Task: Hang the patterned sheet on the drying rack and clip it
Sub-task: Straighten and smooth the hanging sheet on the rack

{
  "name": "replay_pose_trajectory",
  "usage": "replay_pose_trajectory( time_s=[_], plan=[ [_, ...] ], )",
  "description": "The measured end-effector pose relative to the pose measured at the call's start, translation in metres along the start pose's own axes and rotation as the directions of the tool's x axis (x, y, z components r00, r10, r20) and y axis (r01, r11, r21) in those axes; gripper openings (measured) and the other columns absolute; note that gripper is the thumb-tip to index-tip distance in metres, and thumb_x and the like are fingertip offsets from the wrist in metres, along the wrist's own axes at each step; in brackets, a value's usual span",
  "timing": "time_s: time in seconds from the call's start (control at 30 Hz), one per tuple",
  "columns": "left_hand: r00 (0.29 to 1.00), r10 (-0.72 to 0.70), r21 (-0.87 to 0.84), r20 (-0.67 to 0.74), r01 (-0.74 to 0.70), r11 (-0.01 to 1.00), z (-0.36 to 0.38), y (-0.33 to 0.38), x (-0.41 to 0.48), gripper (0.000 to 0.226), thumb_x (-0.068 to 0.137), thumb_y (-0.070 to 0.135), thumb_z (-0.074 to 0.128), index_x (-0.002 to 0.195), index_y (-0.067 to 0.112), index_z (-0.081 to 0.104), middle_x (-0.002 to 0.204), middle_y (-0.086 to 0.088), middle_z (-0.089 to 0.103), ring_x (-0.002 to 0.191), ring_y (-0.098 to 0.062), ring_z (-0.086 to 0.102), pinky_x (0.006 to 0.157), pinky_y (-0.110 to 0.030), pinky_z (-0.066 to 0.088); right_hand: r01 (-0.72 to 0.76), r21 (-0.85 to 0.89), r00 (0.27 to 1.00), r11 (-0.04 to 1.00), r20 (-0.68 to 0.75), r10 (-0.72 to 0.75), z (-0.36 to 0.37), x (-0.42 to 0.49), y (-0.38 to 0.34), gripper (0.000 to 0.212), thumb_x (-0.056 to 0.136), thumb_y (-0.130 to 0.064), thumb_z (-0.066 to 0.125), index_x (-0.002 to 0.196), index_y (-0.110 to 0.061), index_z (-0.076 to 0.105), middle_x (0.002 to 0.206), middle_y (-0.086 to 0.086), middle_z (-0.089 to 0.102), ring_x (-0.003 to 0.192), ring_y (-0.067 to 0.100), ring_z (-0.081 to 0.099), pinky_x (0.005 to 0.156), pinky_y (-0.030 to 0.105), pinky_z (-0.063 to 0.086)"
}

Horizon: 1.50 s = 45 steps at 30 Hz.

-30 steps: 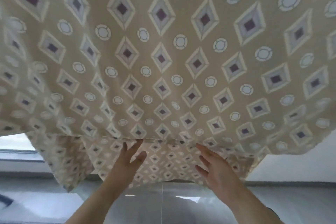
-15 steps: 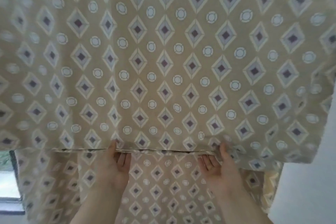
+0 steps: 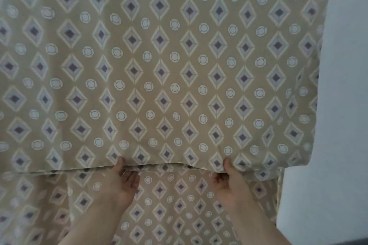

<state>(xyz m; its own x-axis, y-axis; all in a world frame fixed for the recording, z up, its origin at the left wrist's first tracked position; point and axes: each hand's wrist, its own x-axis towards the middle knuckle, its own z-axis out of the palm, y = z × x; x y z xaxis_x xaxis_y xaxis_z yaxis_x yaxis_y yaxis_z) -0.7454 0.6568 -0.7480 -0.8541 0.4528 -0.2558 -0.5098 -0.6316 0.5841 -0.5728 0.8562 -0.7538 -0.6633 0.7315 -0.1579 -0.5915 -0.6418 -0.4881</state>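
Our left grip pinches the lower hem of the tan fabric sheet printed with purple-centred diamonds and pale rings. Its thumb lies on the front face and its fingers curl just under the edge. Our right grip pinches the same hem further right, thumb likewise in front. Between the two grips the hem puckers a little. Above them the sheet's front layer hangs broad and nearly flat. Below and behind them a second layer of the same sheet hangs lower. Right of our right grip, past the sheet's side edge, is a plain pale wall.
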Motion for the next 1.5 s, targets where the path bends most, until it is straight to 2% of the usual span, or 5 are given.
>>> replay_pose_trajectory(
  time_s=[0.13, 0.33, 0.57, 0.73, 1.5],
  plan=[
    [0.999, 0.041, -0.017, 0.014, -0.041, 0.999, -0.012, 0.002, 0.004, 0.059, 0.092, 0.042, 0.056, 0.141, 0.013, 0.041, 0.140, -0.009, 0.046, 0.126, -0.023, 0.049, 0.108, -0.037, 0.038, 0.003, -0.145, 0.996, 0.989, -0.085, -0.015, -0.008, 0.005, 0.003, 0.005, 0.093, -0.010, 0.061, 0.093, -0.007, 0.065, 0.077, 0.001, 0.062, 0.065, 0.010, 0.053, 0.047, 0.019, 0.051],
    [0.999, 0.041, -0.040, 0.029, -0.040, 0.998, -0.014, 0.031, -0.015, 0.019, 0.093, 0.036, 0.059, 0.086, 0.020, 0.063, 0.093, 0.002, 0.063, 0.080, -0.012, 0.061, 0.066, -0.028, 0.060, 0.034, -0.150, 0.993, 0.988, -0.105, -0.050, -0.015, -0.011, 0.001, 0.007, 0.095, -0.016, 0.060, 0.096, -0.011, 0.066, 0.079, 0.002, 0.069, 0.077, 0.014, 0.061, 0.055, 0.022, 0.058],
    [0.992, 0.049, 0.065, 0.114, -0.057, 0.996, -0.030, 0.008, -0.003, 0.011, 0.095, 0.017, 0.056, 0.100, 0.017, 0.066, 0.097, 0.004, 0.068, 0.091, -0.012, 0.064, 0.073, -0.030, 0.059, 0.160, -0.075, 0.987, 0.984, -0.017, -0.161, -0.036, -0.007, -0.015, 0.013, 0.098, -0.011, 0.054, 0.102, -0.010, 0.066, 0.090, 0.003, 0.075, 0.087, 0.015, 0.071, 0.076, 0.035, 0.061],
    [0.983, 0.076, 0.111, 0.170, -0.095, 0.989, -0.038, -0.005, 0.008, 0.014, 0.096, 0.014, 0.052, 0.097, 0.017, 0.066, 0.085, 0.005, 0.072, 0.087, -0.014, 0.066, 0.066, -0.032, 0.061, 0.171, -0.112, 0.985, 0.979, -0.014, -0.174, -0.054, 0.005, -0.009, 0.019, 0.096, 0.003, 0.052, 0.095, -0.012, 0.064, 0.073, -0.003, 0.074, 0.067, 0.006, 0.071, 0.066, 0.022, 0.060],
    [0.994, 0.088, 0.207, 0.072, -0.101, 0.973, -0.114, -0.053, 0.022, 0.014, 0.096, 0.011, 0.053, 0.087, 0.015, 0.063, 0.064, 0.006, 0.071, 0.061, -0.010, 0.070, 0.064, -0.031, 0.060, 0.161, -0.122, 0.985, 0.979, -0.039, -0.167, -0.127, 0.018, 0.027, 0.018, 0.094, 0.001, 0.053, 0.095, -0.012, 0.066, 0.078, -0.001, 0.075, 0.072, 0.007, 0.073, 0.063, 0.021, 0.059]
  ],
)
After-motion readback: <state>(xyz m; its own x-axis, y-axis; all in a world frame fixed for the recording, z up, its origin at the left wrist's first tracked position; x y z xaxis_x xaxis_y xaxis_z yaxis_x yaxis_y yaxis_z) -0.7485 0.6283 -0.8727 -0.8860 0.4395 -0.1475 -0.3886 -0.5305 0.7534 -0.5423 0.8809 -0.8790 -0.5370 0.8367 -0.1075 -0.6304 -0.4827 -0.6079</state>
